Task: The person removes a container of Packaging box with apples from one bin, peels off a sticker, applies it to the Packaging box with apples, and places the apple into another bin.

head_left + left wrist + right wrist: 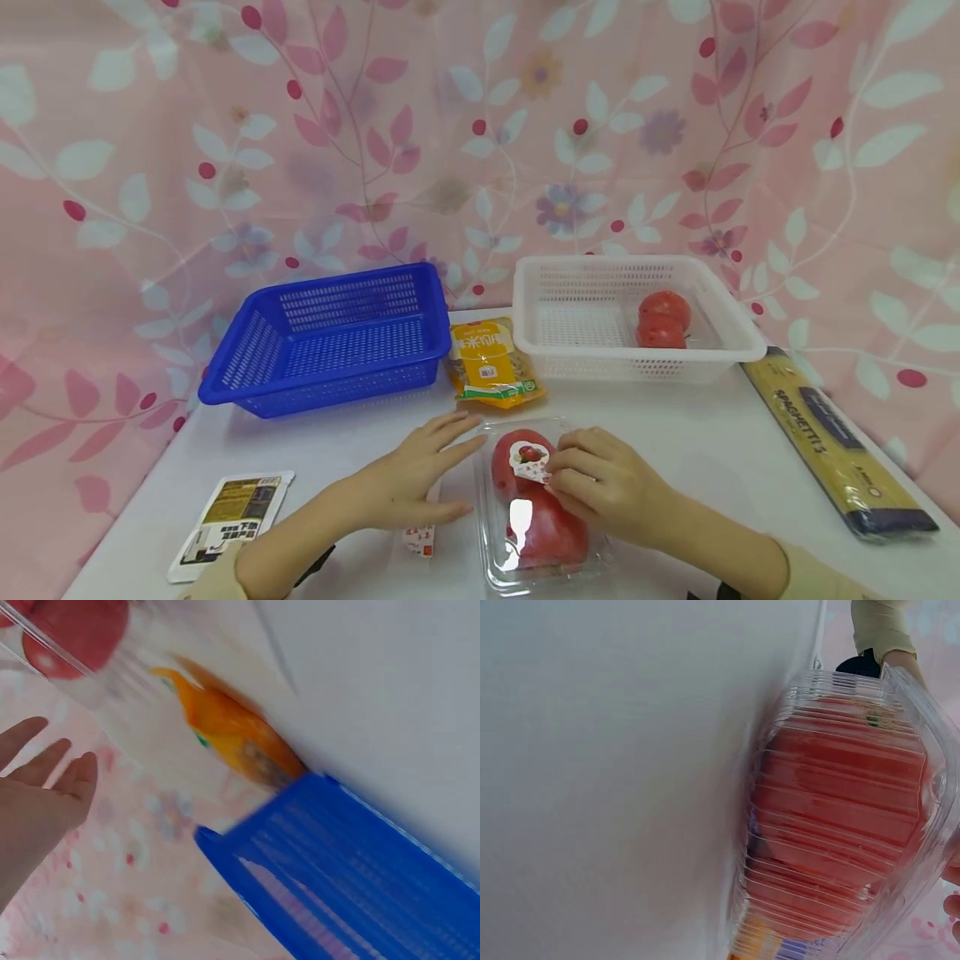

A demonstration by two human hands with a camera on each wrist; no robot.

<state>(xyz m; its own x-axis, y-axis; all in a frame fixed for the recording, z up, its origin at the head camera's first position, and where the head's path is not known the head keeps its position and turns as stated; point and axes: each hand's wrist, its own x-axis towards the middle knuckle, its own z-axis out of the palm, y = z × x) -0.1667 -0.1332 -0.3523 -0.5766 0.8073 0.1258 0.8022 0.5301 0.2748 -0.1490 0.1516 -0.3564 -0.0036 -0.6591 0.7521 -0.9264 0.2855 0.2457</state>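
Observation:
A clear plastic clamshell box (491, 557) with red tomatoes (551, 533) stands at the front middle of the table. On its lid shows a white round sticker (525, 458) with a tomato picture. My right hand (607, 483) is over the box's right side, fingers curled, thumb and fingertips pinching the sticker's right edge. Just left of the box hovers my left hand (420, 475), fingers spread, holding nothing. Beneath it lies a printed paper strip (418, 540), partly hidden. The right wrist view shows the box's ribbed side (832, 802), with only fingertips (952, 904) at the edge.
A blue basket (330, 392) stands back left, beside a yellow food packet (491, 362). The white basket (637, 362) at back right holds another box of tomatoes (663, 318). A spaghetti pack (832, 442) lies far right; a white-edged pouch (232, 521) lies front left.

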